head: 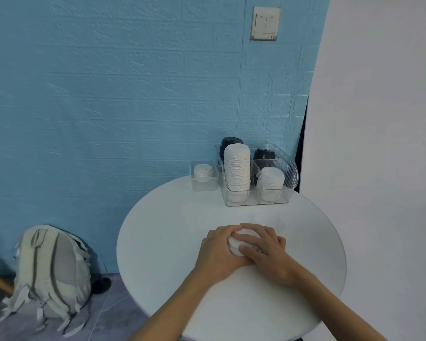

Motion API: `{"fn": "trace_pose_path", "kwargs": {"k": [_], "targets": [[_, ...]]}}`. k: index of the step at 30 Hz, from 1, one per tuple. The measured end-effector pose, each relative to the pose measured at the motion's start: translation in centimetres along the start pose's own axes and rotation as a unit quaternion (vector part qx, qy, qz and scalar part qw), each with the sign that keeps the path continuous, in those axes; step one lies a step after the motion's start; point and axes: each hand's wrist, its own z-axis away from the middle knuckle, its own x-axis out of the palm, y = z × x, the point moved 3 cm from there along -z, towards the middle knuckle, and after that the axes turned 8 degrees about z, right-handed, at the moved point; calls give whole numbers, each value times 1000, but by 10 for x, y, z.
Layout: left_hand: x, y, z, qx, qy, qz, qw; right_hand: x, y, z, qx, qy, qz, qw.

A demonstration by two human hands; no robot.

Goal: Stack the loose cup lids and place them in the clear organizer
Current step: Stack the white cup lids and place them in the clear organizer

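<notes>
Cupping a small stack of white plastic cup lids (236,243) between them, the left hand (218,252) and right hand (265,247) rest on the round white bench (162,242). Uneven squeezing could skew the lids, spilling them before the clear plastic organizer (258,190) beyond the hands.

Bare round white surface (172,232) lies open between the hands and the clear plastic organizer (290,178); its tall white lid stack (237,168) crowds the left front compartment.
</notes>
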Motion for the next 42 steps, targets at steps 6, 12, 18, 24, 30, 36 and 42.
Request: {"fn": "trace_pose_path", "kwargs": {"k": [6,12,18,24,30,36,42], "targets": [[-2,-1,0,0,9,-7,1000,-11,4,-8,1,74,-35,997],[-2,-3,0,-24,0,2,1000,-29,33,-34,140,112,29,983],[-2,-4,-1,-29,7,5,1000,-14,52,-47,177,24,141,974],[-1,-4,0,-41,5,12,999,-26,45,-42,187,37,104,976],[-2,-2,-1,-63,-9,26,998,-46,12,-32,117,199,-225,947],[-1,-1,1,-83,-10,36,996,-14,3,-28,87,143,-197,966],[-3,-2,0,-64,-1,42,997,-7,16,-22,69,76,-174,979]]}}
